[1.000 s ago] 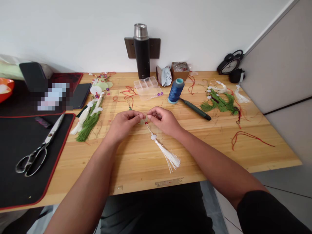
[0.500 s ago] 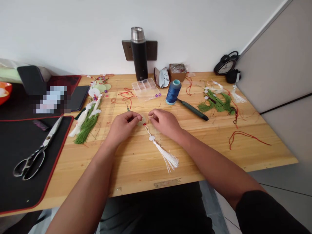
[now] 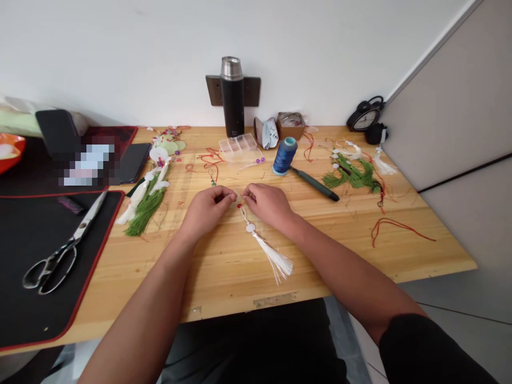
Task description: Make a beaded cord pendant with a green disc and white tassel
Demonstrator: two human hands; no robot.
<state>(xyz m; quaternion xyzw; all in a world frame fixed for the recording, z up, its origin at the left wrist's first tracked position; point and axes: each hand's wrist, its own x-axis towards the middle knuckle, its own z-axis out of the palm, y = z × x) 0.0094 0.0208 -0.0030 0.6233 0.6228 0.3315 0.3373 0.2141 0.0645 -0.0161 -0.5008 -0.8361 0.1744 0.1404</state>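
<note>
Pinching the pale disc [image 3: 239,198] between thumb and fingers, the left hand [image 3: 212,210] faces the right hand [image 3: 270,207] over the table [image 3: 224,282]. The right fingertips are drawn together just beside the disc; whether they grip anything, I cannot tell. From the disc run a red bead [image 3: 239,205], a cord [image 3: 244,215], a white charm [image 3: 250,228] and the tassel [image 3: 275,257], slanting toward the near edge. The spool [image 3: 285,156] stands beyond the right hand.

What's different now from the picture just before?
The right hand has moved closer to the left hand, which still holds the pale disc; whether the right grips anything is hard to see. The white tassel, blue thread spool and scissors stayed put.
</note>
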